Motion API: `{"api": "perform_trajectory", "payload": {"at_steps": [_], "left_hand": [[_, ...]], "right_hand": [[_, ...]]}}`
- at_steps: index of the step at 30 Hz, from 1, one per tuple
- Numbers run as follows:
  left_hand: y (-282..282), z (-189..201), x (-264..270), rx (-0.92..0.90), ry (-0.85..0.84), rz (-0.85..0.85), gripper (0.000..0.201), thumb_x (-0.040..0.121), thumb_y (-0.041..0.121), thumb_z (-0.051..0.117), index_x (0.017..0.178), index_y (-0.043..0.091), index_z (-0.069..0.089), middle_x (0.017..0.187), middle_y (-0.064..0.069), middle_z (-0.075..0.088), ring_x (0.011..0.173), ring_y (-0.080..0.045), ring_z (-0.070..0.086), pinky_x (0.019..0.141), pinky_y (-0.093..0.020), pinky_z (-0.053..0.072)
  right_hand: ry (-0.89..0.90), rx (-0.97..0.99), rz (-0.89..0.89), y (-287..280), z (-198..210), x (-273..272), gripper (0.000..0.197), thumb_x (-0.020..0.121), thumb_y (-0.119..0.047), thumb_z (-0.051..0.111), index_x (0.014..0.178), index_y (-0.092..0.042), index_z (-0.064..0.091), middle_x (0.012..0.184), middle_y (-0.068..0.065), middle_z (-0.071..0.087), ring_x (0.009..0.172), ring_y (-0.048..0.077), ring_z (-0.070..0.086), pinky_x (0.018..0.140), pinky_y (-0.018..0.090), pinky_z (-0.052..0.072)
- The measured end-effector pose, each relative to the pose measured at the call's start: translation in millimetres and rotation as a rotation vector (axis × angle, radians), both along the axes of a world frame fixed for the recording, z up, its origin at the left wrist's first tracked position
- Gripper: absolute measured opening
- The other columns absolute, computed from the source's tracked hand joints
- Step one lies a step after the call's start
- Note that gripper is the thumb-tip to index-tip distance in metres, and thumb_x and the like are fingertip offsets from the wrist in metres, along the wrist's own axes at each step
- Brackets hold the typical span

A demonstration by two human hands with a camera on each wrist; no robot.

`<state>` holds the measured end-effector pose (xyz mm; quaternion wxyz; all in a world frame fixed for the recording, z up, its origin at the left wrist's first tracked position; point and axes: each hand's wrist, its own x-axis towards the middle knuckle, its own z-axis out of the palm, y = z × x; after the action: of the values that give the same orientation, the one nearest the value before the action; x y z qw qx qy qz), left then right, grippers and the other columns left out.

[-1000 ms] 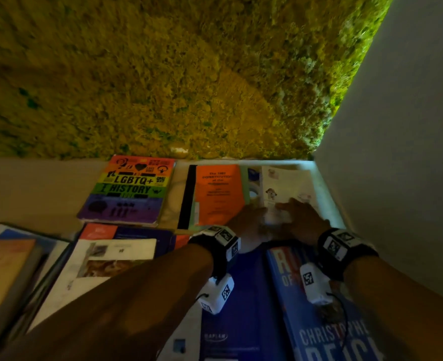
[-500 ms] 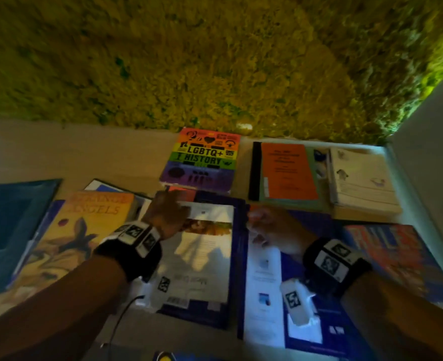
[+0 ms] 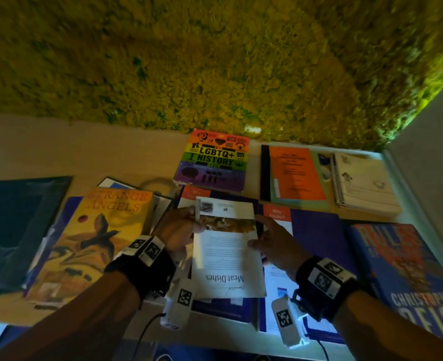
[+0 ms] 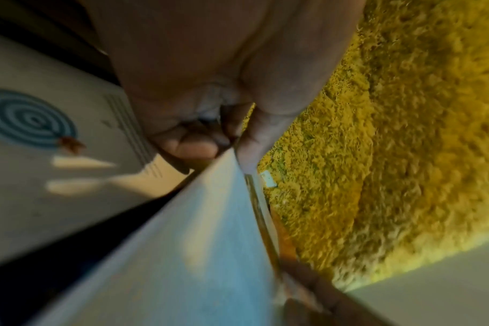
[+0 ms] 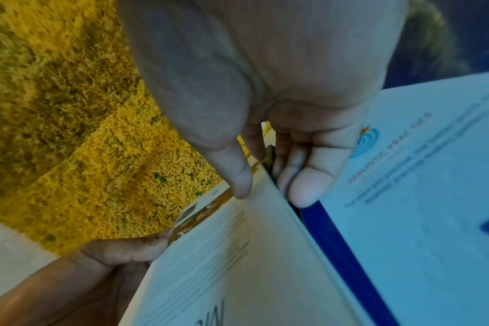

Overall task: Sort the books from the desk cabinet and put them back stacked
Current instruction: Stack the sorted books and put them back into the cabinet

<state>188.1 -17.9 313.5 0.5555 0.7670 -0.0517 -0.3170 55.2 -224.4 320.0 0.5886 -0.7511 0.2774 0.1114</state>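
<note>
A thin white booklet titled Meat Dishes (image 3: 227, 254) is held just above the blue Kaplan books (image 3: 316, 230) in the middle of the desk. My left hand (image 3: 178, 229) pinches its left edge, thumb on top and fingers below, as the left wrist view shows on the booklet (image 4: 198, 231). My right hand (image 3: 270, 243) pinches the right edge, thumb on the cover (image 5: 237, 253) and fingers underneath. Around it lie the Strange Angels book (image 3: 98, 238), the rainbow LGBTQ+ History book (image 3: 215, 160) and the orange book (image 3: 294, 175).
A pile of white booklets (image 3: 363, 183) sits at the back right by the grey side wall (image 3: 428, 152). A blue Christopher Reich book (image 3: 408, 272) lies at the right, a dark book (image 3: 14, 222) at the far left. Yellow-green moss wall (image 3: 215, 61) backs the desk.
Both hands left the white booklets at the back right and came to the middle. They took hold of the Meat Dishes booklet, left hand first, and raised it off the blue book.
</note>
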Motion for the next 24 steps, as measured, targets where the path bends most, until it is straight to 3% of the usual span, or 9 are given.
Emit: {"api": "perform_trajectory", "payload": {"at_steps": [2,5,7,9,11,14,17,21,24], "left_hand": [[-6.2,11.9,-7.0,-0.12,-0.007,0.019,0.018,0.084,-0.007,0.064,0.09,0.01,0.069,0.048,0.006,0.056,0.041,-0.012,0.045,0.039,-0.019,0.032],[-12.8,35.1,-3.0,-0.271,-0.203,0.081,0.019,0.08,-0.001,0.072,0.083,0.017,0.068,0.058,0.003,0.065,0.052,-0.01,0.055,0.044,-0.022,0.042],[-12.1,51.4,3.6,-0.284,-0.371,0.049,0.015,0.08,0.008,0.072,0.082,0.022,0.068,0.077,-0.007,0.07,0.074,-0.017,0.066,0.062,-0.043,0.054],[-7.7,63.0,5.5,-0.3,-0.497,-0.003,0.012,0.082,0.01,0.069,0.085,0.022,0.069,0.093,-0.008,0.069,0.091,-0.033,0.065,0.076,-0.055,0.055],[-7.0,63.6,0.3,-0.339,-0.601,-0.038,0.031,0.085,-0.001,0.062,0.083,0.029,0.072,0.094,0.007,0.067,0.087,-0.038,0.062,0.073,-0.051,0.054],[-1.3,42.5,-15.7,-0.348,-0.529,-0.031,0.043,0.083,-0.004,0.059,0.072,0.034,0.074,0.087,0.009,0.07,0.085,-0.019,0.067,0.079,-0.038,0.053],[8.9,19.5,-26.9,-0.299,-0.394,0.022,0.012,0.075,0.024,0.065,0.068,0.026,0.074,0.09,0.004,0.071,0.09,-0.026,0.066,0.084,-0.041,0.051],[-0.7,14.5,-26.9,-0.239,-0.267,0.045,0.019,0.09,-0.007,0.058,0.098,0.003,0.072,0.097,-0.011,0.069,0.089,-0.017,0.065,0.08,-0.028,0.052],[-28.5,21.9,-18.2,-0.218,-0.265,0.019,0.033,0.09,-0.009,0.054,0.112,0.009,0.072,0.111,-0.004,0.069,0.09,0.001,0.067,0.077,-0.018,0.052]], "right_hand": [[-0.022,0.085,-0.077,-0.3,7.8,-3.3,0.037,0.1,-0.007,0.064,0.132,-0.024,0.053,0.098,0.003,0.071,0.086,0.02,0.07,0.061,0.028,0.057],[-0.213,0.053,-0.151,-11.9,21.9,0.5,0.01,0.096,-0.013,0.069,0.104,-0.019,0.072,0.096,0.006,0.071,0.084,0.021,0.061,0.069,0.031,0.046],[-0.367,-0.024,-0.204,-22.9,38.8,5.7,0.007,0.09,-0.023,0.074,0.09,-0.016,0.074,0.084,0.008,0.063,0.073,0.019,0.054,0.061,0.03,0.041],[-0.437,-0.019,-0.21,-28.4,53.6,9.5,0.014,0.097,-0.021,0.068,0.102,-0.009,0.073,0.078,0.009,0.061,0.063,0.017,0.051,0.054,0.03,0.042],[-0.417,0.132,-0.193,-31.3,55.4,8.0,0.02,0.104,-0.01,0.055,0.11,-0.012,0.074,0.082,0.001,0.073,0.073,0.018,0.063,0.065,0.034,0.051],[-0.276,0.333,-0.215,-27.7,40.5,0.3,0.027,0.102,-0.009,0.051,0.116,-0.012,0.074,0.106,0.01,0.077,0.096,0.023,0.07,0.086,0.042,0.057],[-0.221,0.296,-0.216,-28.3,16.9,-5.7,0.029,0.103,-0.004,0.05,0.121,-0.009,0.071,0.108,0.009,0.073,0.092,0.019,0.072,0.07,0.031,0.059],[-0.247,0.282,-0.224,-35.9,2.8,-3.9,0.029,0.102,0.001,0.05,0.118,-0.009,0.072,0.123,0.022,0.069,0.11,0.041,0.069,0.087,0.052,0.058],[-0.273,0.267,-0.272,-51.8,5.9,2.7,0.029,0.103,-0.001,0.049,0.11,-0.013,0.074,0.12,0.023,0.07,0.101,0.037,0.07,0.077,0.045,0.058]]}}
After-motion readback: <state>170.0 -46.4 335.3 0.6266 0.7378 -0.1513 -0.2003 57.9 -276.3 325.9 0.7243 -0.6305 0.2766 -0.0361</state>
